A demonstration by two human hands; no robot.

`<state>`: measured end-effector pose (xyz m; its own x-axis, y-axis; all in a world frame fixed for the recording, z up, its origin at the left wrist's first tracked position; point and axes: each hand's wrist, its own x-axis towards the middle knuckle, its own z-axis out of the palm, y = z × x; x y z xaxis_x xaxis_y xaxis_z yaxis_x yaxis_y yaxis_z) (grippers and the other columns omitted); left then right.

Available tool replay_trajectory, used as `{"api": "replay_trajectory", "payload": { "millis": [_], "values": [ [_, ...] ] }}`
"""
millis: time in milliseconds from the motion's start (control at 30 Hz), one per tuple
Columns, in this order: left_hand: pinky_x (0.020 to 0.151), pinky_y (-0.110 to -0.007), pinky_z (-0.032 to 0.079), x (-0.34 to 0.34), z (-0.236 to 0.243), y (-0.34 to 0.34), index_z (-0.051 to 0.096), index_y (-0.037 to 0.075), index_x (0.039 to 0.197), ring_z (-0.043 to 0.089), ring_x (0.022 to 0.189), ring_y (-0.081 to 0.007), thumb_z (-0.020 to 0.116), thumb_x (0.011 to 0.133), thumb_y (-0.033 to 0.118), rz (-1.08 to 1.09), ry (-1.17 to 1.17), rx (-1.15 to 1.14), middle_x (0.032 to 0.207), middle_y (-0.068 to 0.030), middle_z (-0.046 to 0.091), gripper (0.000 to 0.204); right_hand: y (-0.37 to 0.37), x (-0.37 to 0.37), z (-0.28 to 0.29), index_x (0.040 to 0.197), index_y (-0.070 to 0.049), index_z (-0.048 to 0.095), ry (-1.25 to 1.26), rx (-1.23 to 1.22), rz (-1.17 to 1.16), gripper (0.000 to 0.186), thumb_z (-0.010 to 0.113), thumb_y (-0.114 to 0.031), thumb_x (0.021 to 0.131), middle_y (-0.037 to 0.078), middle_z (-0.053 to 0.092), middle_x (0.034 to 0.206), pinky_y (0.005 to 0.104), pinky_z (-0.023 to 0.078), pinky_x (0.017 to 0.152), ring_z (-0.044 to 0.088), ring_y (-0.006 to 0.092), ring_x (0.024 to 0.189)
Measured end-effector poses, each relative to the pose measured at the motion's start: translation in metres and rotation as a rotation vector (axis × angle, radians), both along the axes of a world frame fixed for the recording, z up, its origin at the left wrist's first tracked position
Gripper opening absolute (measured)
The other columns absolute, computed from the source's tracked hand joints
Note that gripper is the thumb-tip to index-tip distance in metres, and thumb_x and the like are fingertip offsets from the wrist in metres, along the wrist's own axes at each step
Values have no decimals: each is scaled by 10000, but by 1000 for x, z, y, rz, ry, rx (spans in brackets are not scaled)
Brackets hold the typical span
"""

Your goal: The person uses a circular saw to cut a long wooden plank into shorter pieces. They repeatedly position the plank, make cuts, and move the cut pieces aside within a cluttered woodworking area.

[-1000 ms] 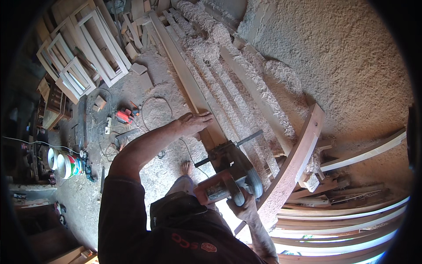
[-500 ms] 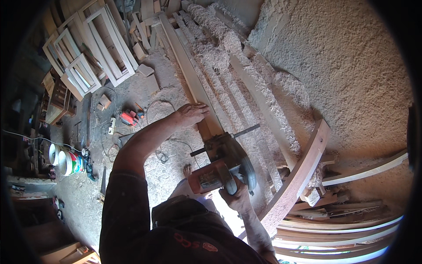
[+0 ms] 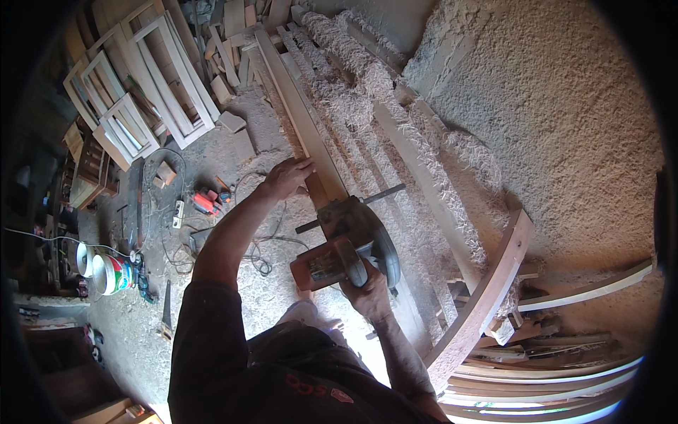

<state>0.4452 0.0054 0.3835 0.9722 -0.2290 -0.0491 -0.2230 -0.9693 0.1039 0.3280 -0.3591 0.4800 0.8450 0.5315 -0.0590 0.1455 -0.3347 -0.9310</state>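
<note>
My right hand [image 3: 369, 293] is wrapped round the rear handle of a circular saw [image 3: 332, 263], which has a reddish motor housing and a dark guard. The saw sits on the near part of a long pale plank [image 3: 300, 116] running away toward the far wall. A dark rod [image 3: 385, 193] sticks out on both sides of the saw's base. My left hand [image 3: 286, 178] lies at the plank's left edge, just ahead of the saw, its fingers stretched onto the wood. The saw's blade is hidden.
Shaving-covered beams [image 3: 417, 155] lie along the right, beside a thick curved timber [image 3: 487, 293]. On the floor at left are a red power tool [image 3: 206, 202], cords [image 3: 261, 263], a handsaw [image 3: 167, 311] and a white bucket [image 3: 111, 274]. Wooden frames [image 3: 176, 78] lean at far left.
The saw has moved a little forward along the plank and to the left in view, with my right hand on it. My left hand has slid leftward from across the plank to its edge.
</note>
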Motion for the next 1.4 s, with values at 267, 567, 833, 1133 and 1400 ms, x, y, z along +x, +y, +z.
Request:
{"api": "replay_trajectory", "payload": {
  "millis": [267, 567, 833, 1133, 1400],
  "values": [
    [1064, -473, 495, -170, -115, -90, 541, 13, 1435, 625, 1220, -407, 789, 871, 269, 210, 89, -719, 1310, -239, 650, 668, 49, 38, -5, 1197, -32, 682, -5, -11, -44, 372, 733, -129, 842, 206, 745, 948, 422, 561, 805, 744, 336, 923],
    [1240, -487, 281, -185, -135, -245, 472, 20, 1505, 332, 1507, -432, 832, 824, 336, -204, 791, -1223, 1566, -276, 427, 833, 101, 81, -7, 1377, -70, 609, 29, -36, 36, 562, 740, -169, 840, 247, 734, 1144, 450, 578, 944, 715, 385, 1101],
    [957, -407, 557, -198, -156, -142, 479, -12, 1503, 697, 1088, -317, 657, 986, 230, 165, 583, -1001, 1544, -279, 493, 598, 145, 114, -8, 1311, -50, 645, -3, 14, 4, 476, 722, -141, 850, 206, 754, 1051, 418, 563, 894, 740, 326, 1037],
    [699, -381, 576, -104, -5, 1, 528, 69, 1363, 695, 766, -212, 398, 1002, 775, 1101, 194, -1743, 948, -95, 687, 804, 198, 154, -20, 1371, -45, 608, -54, 3, 18, 565, 730, -189, 838, 269, 734, 1092, 446, 578, 904, 721, 394, 1064],
    [526, -305, 519, -55, 14, 38, 628, 82, 1291, 634, 658, -133, 497, 992, 737, 1159, 149, -1584, 880, -47, 686, 731, 241, 189, -19, 1341, -66, 624, -29, -124, 39, 566, 758, -221, 814, 255, 739, 1098, 455, 582, 912, 725, 391, 1055]
  ]
}}
